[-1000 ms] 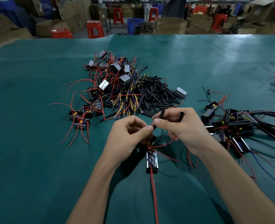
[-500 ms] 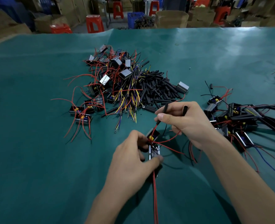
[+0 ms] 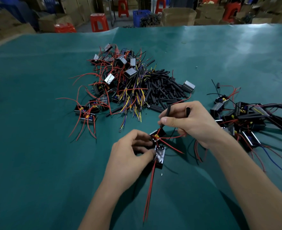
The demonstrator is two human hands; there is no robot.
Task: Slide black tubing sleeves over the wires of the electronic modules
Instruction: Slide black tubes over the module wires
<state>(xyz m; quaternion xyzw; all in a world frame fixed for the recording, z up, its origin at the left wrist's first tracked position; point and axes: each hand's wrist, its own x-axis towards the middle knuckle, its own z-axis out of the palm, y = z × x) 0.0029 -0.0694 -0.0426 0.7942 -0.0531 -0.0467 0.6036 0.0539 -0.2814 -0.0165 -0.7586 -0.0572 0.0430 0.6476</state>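
Observation:
A small black module (image 3: 159, 154) with a shiny metal face lies on the green mat, red wires trailing toward me. My left hand (image 3: 132, 156) grips its left side with thumb and curled fingers. Just above it, my right hand (image 3: 190, 122) pinches a black tubing sleeve (image 3: 166, 116) that sits over one red wire rising from the module. A second black sleeve (image 3: 188, 112) sticks up between the fingers of that hand.
A heap of loose black sleeves (image 3: 163, 90) and a tangle of unsleeved modules (image 3: 118, 75) lie beyond my hands. Sleeved modules (image 3: 246, 117) are piled at the right. Three more modules (image 3: 87, 112) sit at the left. Stools and cardboard boxes stand past the table's far edge.
My left hand let go of the wire near my right hand, dropped toward me and took hold of the module on the mat. My right hand kept its two sleeves.

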